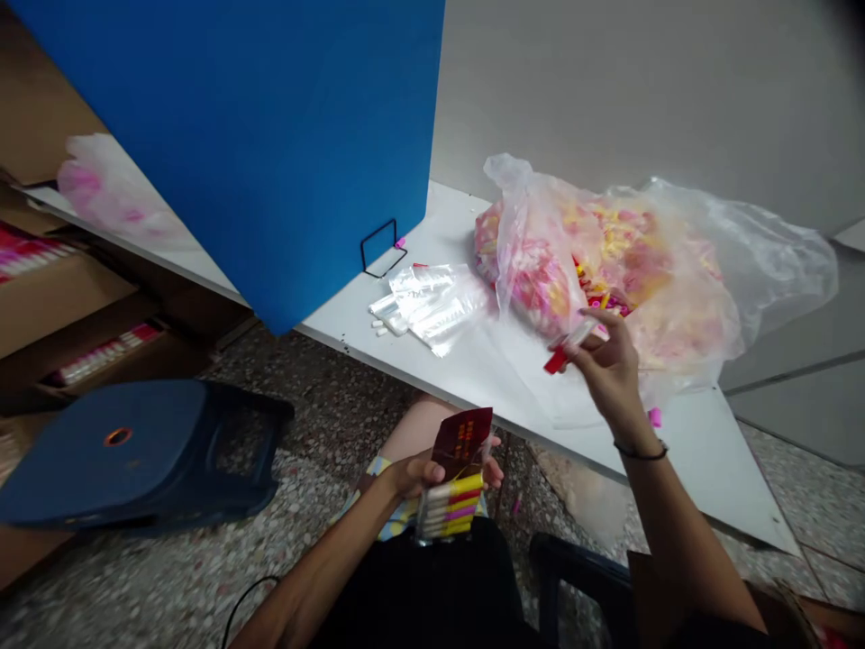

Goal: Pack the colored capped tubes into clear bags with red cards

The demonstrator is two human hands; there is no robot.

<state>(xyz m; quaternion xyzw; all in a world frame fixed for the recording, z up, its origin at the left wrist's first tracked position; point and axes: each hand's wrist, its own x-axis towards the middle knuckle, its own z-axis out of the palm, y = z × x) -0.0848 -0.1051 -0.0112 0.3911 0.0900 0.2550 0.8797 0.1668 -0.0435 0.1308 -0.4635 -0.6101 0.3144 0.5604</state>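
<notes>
My left hand [419,475] grips a small clear packet [451,505] above my lap. Inside it lies a row of white sticks with yellow, red and pink ends, and a dark red card with gold print [463,442] stands at its top. Over the table, my right hand [608,361] pinches a small stick with a red end [560,353], its pale part running between the fingers. Just beyond that hand lies a large translucent plastic bag [682,297] full of pink, yellow and red pieces, its mouth partly open. Flat clear sleeves [442,302] rest on the table to its left.
A blue panel [270,135] stands on the white table [716,460], with a black wire bookend [382,251] at its foot. Below left is a dark blue stool [135,442], beside cardboard boxes [60,306]. A pink piece [654,417] lies near the table's front edge.
</notes>
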